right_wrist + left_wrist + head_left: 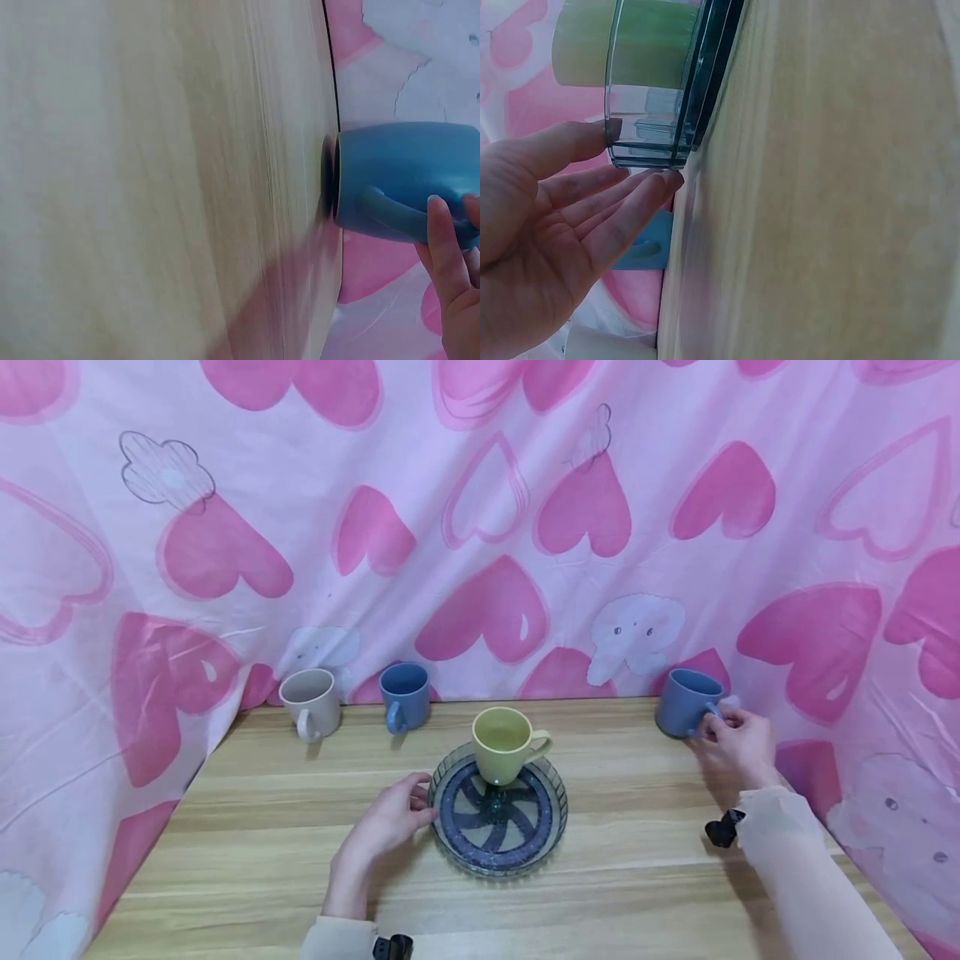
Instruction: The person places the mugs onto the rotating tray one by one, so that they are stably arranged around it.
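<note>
- Head view: your left grip (392,817) holds the near-left rim of a clear, ribbed, round dish (498,862) with a dark, wheel-like pattern, probably to steady it on the pale wooden surface (600,893).
- A yellow-green, glossy, tapered mug (501,750) stands upright in the dish, towards its far side; its handle points right, away from your left fingers, which seems to leave that edge free for holding.
- Your right grip (742,745) pinches the handle of a grey-blue, rounded mug (681,706) at the far right, well apart from the dish. Holding it there presumably lets you control it without covering its mouth.
- At the back left, a beige mug (321,708) and a second blue mug (411,702) stand side by side, handles turned roughly towards you, perhaps for easy reach.
- Left wrist view: your thumb meets the rim and your fingers lie along the outer wall, a light hold that looks meant for bracing.
- Right wrist view: your fingers close about the handle, mug near upright; you cannot tell whether its base touches the surface.
</note>
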Demonstrator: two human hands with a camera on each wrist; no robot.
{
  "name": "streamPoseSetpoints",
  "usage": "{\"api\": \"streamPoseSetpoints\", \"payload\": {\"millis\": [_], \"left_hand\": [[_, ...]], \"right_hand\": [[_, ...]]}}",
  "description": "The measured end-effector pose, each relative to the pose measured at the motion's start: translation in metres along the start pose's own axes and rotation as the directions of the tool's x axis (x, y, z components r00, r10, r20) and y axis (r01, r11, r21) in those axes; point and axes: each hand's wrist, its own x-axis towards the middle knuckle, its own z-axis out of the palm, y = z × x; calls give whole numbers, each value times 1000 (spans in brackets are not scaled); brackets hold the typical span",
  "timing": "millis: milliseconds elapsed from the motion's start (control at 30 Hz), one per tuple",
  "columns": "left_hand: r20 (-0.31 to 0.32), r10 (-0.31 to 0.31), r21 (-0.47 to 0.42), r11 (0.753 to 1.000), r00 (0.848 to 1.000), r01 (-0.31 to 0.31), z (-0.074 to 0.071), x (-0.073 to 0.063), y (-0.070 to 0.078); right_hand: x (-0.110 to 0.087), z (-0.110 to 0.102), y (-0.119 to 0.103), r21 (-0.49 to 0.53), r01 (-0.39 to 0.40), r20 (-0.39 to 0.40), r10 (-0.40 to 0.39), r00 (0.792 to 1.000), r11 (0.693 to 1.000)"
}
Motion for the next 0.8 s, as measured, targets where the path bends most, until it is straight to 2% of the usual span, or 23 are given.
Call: {"api": "streamPoseSetpoints", "payload": {"millis": [67,100,167,433,633,800], "left_hand": [[-2,-1,1,1000,1000,1,1,1,0],[-2,0,2,1000,1000,0,2,2,0],[-1,1,3,1000,1000,-1,3,3,0],[4,12,13,1000,1000,-12,4,2,-1],[5,15,65,998,1000,-16,6,2,3],[5,21,54,998,1000,-21,7,2,6]], "right_hand": [[-3,0,-2,-4,24,0,-24,1000,1000],[-5,0,-3,-47,57,-5,-57,998,997],[-9,-1,-6,-33,79,-5,-79,997,996],[-41,6,-37,128,168,-56,-162,985,977],[-71,11,-58,170,233,-127,-213,969,957],[-93,19,-70,223,270,-131,-246,960,937]]}}
